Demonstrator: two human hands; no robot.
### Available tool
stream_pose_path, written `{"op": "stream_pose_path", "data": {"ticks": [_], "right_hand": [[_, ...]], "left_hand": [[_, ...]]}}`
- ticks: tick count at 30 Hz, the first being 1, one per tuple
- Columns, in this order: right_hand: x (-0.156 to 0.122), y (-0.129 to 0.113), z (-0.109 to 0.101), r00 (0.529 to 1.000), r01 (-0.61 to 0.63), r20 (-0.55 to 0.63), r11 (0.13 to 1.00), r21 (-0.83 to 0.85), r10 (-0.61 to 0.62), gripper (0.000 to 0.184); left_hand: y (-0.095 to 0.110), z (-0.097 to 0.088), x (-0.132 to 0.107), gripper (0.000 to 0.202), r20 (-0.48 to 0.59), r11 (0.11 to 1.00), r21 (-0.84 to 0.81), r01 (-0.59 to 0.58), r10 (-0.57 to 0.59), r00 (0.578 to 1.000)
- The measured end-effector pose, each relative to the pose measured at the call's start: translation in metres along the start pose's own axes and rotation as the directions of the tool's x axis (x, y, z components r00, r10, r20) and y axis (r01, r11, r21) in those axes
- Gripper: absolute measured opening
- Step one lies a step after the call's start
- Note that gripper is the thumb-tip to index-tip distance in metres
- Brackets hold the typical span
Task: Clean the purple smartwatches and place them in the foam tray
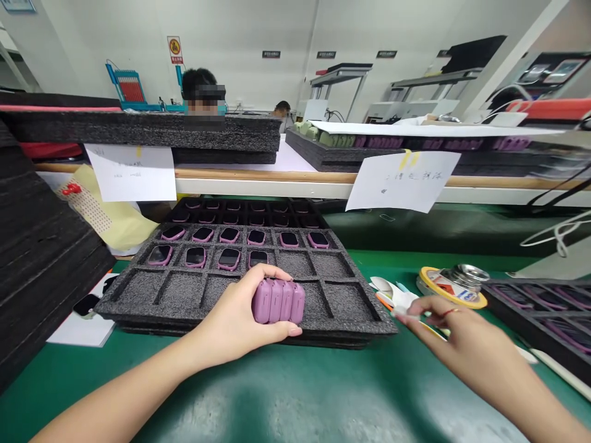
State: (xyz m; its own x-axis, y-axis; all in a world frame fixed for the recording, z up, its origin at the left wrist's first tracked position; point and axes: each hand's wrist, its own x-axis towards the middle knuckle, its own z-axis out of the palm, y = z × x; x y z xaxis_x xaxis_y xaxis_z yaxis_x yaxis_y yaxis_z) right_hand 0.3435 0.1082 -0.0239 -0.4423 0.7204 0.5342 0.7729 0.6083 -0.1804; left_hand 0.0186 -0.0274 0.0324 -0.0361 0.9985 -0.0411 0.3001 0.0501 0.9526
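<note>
Four purple watch cases [279, 301] stand side by side in the person's left hand [237, 317], which is closed around them, fingers across the top and thumb along the bottom, spread just as wide as the cases are tall. They make a neat upright row, narrow sides facing out, matte, with rounded corners and a thin line down the sides. The hand has them over the near edge of a black foam tray [360, 301]; whether they touch it, I can't tell. Just beyond the grip, more purple watches [229, 235] sit in the tray's square pockets, dark glass up. To the right of the grip, the right hand [462, 338] has its fingers curled at a small white scrap [401, 303]; from here I can't tell whether it is pinched. Past that hand lies a yellow-rimmed roll [427, 280] with a shiny metal dish [468, 275] on it. Well left of the grip rises a black foam stack [41, 264], and below everything spreads the green tabletop [300, 394].
</note>
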Motion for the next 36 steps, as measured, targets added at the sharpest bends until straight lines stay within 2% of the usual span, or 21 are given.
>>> {"op": "stream_pose_path", "data": {"ticks": [2,4,7,9,11,13,15,17,19,21,23,26,29,33,36], "right_hand": [[-0.007,0.009,0.006,0.984,0.155,0.090,0.988,0.026,-0.156,0.024],[-0.006,0.002,0.002,0.971,0.230,0.069,0.973,0.016,-0.231,0.021],[0.009,-0.039,-0.018,0.970,0.219,-0.110,0.976,0.023,-0.215,0.017],[0.021,-0.076,-0.030,0.958,0.280,-0.118,0.944,0.173,-0.262,0.025],[0.032,-0.110,-0.033,0.934,0.336,-0.010,0.868,0.366,-0.357,0.051],[0.042,-0.137,-0.025,0.902,0.324,0.086,0.795,0.513,-0.423,0.082],[0.050,-0.155,-0.010,0.888,0.277,0.109,0.707,0.651,-0.448,0.107],[0.056,-0.165,0.006,0.888,0.246,0.061,0.582,0.775,-0.456,0.118],[0.058,-0.170,0.018,0.887,0.276,-0.037,0.464,0.841,-0.461,0.109],[0.056,-0.172,0.023,0.885,0.331,-0.135,0.398,0.856,-0.446,0.092],[0.051,-0.172,0.022,0.880,0.365,-0.183,0.380,0.850,-0.438,0.088],[0.046,-0.169,0.016,0.872,0.384,-0.198,0.376,0.843,-0.447,0.097],[0.044,-0.169,0.011,0.875,0.379,-0.209,0.347,0.858,-0.437,0.096],[0.042,-0.171,0.009,0.885,0.351,-0.203,0.313,0.883,-0.420,0.086],[0.039,-0.173,0.006,0.896,0.338,-0.197,0.324,0.883,-0.397,0.087]], "left_hand": [[0.000,0.000,0.000,0.054,-0.002,1.000,-0.007,-0.006,0.006,1.000],[0.000,0.000,0.000,0.055,-0.005,1.000,-0.013,-0.005,0.005,1.000],[-0.001,0.001,-0.001,0.058,-0.002,0.999,-0.047,-0.003,0.003,1.000],[-0.001,0.001,-0.003,0.064,-0.006,0.997,-0.077,-0.005,0.004,1.000],[-0.001,0.001,-0.005,0.070,-0.024,0.996,-0.089,-0.025,0.023,0.999],[0.000,0.001,-0.007,0.070,-0.052,0.994,-0.091,-0.067,0.063,0.997],[0.002,0.001,-0.008,0.065,-0.073,0.989,-0.116,-0.094,0.086,0.994],[0.005,0.002,-0.011,0.061,-0.073,0.981,-0.183,-0.070,0.058,0.996],[0.006,0.005,-0.014,0.062,-0.054,0.968,-0.246,-0.054,0.042,0.998],[0.008,0.008,-0.018,0.064,-0.012,0.953,-0.295,-0.072,0.072,0.997],[0.009,0.011,-0.022,0.060,0.066,0.918,-0.392,-0.056,0.089,0.994],[0.011,0.011,-0.026,0.050,0.156,0.853,-0.520,0.040,0.048,0.987],[0.017,0.011,-0.028,0.042,0.146,0.885,-0.466,0.007,0.070,0.987],[0.026,0.012,-0.033,0.061,0.163,0.899,-0.436,0.032,0.044,0.986],[0.031,0.014,-0.036,0.068,0.153,0.904,-0.424,0.059,0.007,0.988]]}}
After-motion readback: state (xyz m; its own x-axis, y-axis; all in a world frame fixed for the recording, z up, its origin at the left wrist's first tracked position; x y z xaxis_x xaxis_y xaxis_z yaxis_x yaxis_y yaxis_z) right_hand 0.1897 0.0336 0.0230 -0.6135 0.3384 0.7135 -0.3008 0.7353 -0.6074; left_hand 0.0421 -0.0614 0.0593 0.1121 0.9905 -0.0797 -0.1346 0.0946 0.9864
